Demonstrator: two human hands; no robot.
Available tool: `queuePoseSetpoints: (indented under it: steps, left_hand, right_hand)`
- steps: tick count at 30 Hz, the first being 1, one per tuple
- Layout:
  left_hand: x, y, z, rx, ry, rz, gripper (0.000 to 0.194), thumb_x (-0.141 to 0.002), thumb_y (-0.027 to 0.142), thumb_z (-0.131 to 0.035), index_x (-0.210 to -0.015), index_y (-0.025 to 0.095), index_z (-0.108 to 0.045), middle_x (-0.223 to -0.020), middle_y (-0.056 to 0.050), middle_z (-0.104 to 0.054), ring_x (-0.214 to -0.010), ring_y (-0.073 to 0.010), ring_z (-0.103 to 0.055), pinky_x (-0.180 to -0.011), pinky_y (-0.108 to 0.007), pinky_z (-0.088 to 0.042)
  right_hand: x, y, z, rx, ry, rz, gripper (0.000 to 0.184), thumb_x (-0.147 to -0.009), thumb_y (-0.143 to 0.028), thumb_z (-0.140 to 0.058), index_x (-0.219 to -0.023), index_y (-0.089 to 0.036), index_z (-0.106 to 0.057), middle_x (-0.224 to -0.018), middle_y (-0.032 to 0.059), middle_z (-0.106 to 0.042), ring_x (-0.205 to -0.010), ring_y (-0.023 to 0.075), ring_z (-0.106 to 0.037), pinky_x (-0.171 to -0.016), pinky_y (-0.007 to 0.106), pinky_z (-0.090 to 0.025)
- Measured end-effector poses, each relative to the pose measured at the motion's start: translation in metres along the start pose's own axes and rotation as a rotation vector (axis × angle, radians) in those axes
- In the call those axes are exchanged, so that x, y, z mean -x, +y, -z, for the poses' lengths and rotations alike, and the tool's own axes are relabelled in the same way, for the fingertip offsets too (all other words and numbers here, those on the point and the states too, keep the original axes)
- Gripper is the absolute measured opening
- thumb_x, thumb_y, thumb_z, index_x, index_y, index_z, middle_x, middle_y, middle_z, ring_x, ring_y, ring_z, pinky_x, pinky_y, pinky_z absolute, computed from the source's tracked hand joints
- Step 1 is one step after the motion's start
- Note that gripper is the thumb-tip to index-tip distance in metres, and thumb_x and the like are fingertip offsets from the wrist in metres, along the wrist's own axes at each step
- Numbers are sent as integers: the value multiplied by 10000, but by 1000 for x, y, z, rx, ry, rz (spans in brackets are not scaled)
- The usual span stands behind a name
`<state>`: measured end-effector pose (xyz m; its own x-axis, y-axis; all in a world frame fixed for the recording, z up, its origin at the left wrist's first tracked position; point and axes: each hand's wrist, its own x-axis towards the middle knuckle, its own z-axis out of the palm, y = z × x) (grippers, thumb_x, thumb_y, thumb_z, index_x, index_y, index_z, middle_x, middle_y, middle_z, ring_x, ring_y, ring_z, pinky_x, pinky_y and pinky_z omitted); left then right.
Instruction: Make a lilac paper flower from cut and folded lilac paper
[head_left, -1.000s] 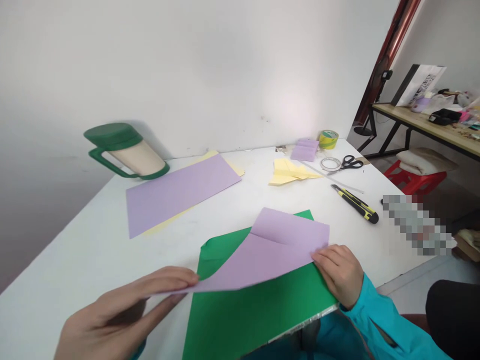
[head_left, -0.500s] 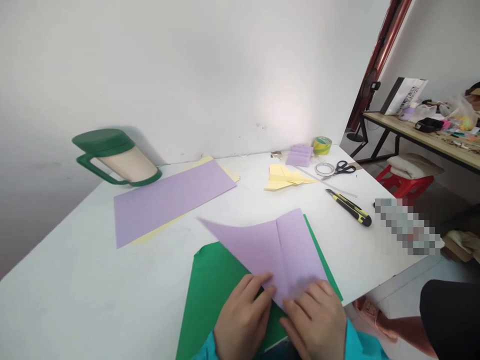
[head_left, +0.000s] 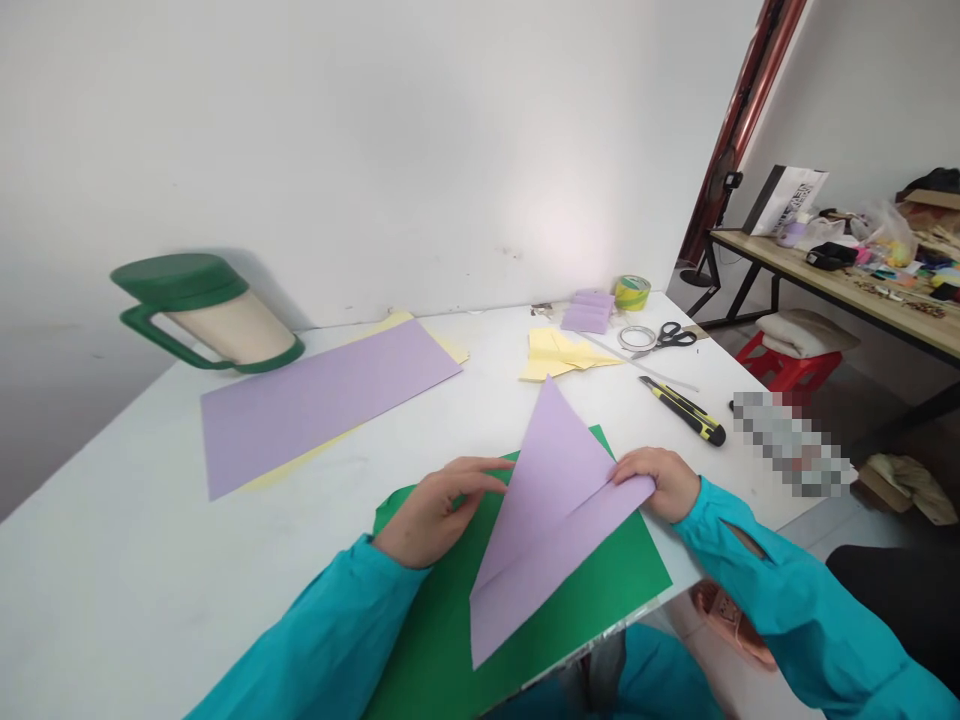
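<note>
A creased sheet of purple paper is tilted over a green sheet at the table's front edge, one corner pointing toward the wall. My right hand pinches its right corner between thumb and fingers. On the other side, my left hand has its fingers stretched out, the tips at the purple paper's left edge; whether they touch it I cannot tell. Beyond the paper lies a folded yellow paper plane. A black and yellow utility knife rests to the right.
Another purple sheet lies on yellow paper at left, beside a green-lidded jug. Scissors, a thin tape roll, a yellow-green tape roll and folded purple paper sit at the back right. A cluttered table stands beyond.
The purple paper has been turned, its folded strip now running along the lower right. My hands have moved apart and forward: the right to the paper's right corner, the left off its lower edge.
</note>
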<state>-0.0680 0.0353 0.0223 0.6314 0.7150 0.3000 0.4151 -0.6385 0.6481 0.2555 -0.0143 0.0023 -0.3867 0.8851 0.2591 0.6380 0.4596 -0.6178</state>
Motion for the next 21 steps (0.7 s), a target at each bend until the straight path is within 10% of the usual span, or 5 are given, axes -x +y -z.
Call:
queuePoseSetpoints:
  steps: [7, 13, 21]
  left_hand:
    - [42, 75, -13, -538, 526, -95, 320, -842, 71, -429, -1079, 195, -605, -1089, -87, -661, -1012, -209, -617, -864, -366, -515]
    - [35, 78, -88, -759, 15, -290, 433, -893, 349, -450, -1225, 90, -550, -1294, -132, -572, -1189, -292, -518, -952, -431, -437]
    - [30, 52, -91, -818, 47, -382, 657, -869, 547, -423, -1386, 144, -402, -1447, -82, -413, -1341, -281, -326, -1078, -402, -228]
  right_hand:
    - [-28, -3, -7, 108, -26, -243, 447, -750, -359, -667, -1141, -160, -578, -663, -16, -630, -596, 149, -590, -579, 260, -453]
    - [-33, -17, -17, 274, -17, -285, 658, -755, -309, -661, -1321, -88, -410, -875, 77, -617, -786, 205, -560, -745, 336, -442]
    - [-14, -50, -32, 523, 9, -286, 599, -808, -500, -546, -1304, -177, -456, -1166, 136, -519, -1022, 294, -458, -844, 439, -384]
